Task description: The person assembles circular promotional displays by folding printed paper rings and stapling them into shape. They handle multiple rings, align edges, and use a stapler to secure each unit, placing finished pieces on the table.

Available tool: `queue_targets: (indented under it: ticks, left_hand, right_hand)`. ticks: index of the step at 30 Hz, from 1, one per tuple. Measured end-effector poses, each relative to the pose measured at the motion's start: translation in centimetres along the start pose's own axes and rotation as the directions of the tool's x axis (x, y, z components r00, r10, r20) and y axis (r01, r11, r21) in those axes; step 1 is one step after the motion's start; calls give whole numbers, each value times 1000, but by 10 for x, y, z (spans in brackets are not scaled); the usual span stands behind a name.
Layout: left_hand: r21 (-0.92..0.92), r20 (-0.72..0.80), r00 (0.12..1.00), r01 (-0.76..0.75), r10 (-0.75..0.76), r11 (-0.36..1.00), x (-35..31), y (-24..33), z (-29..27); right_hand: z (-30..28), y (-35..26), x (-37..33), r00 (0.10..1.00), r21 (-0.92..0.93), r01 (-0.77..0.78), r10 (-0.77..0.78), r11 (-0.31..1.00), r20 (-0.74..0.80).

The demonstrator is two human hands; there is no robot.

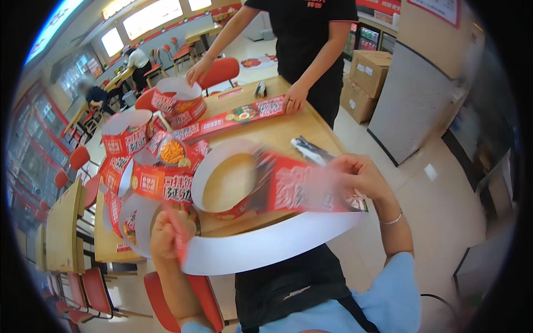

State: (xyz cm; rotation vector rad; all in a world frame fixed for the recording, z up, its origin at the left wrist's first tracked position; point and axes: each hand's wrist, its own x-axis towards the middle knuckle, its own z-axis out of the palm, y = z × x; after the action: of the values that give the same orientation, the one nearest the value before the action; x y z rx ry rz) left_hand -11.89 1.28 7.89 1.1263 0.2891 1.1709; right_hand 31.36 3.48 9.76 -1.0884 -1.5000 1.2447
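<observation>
Right hand (pixel 360 175) holding-tight on blurred, white-lettered red strip (pixel 297 187)

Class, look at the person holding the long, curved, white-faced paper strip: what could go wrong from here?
The paper strip bows between the bare left hand and bare right hand, so squeezing it might leave a crease. Red-and-white paper rings crowd the left part of the light wooden table; a sweep of the left hand could push one off. A slim black-and-silver object appears near the right hand, which might knock it.
</observation>
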Motion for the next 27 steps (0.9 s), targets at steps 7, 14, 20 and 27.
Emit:
queue_targets:
  ticks: [7,14,20,27]
  left_hand:
    - [826,188,968,-62,-169,561,38,-4,49]
    - [878,63,951,91,-303,470,33,-43,46]
    - [666,-278,921,-20,272,746,26,-89,80]
    - [783,-129,926,-124,355,609,21,-127,91]
  right_hand:
    - [20,-35,21,899,-331,256,-98,908,427]
    - [40,-37,34,902,-498,429,-386,754,192]
    - [71,45,-19,842,-10,501,-490,865,-226]
    - [116,49,-26,915,-89,382,-390,920,-102]
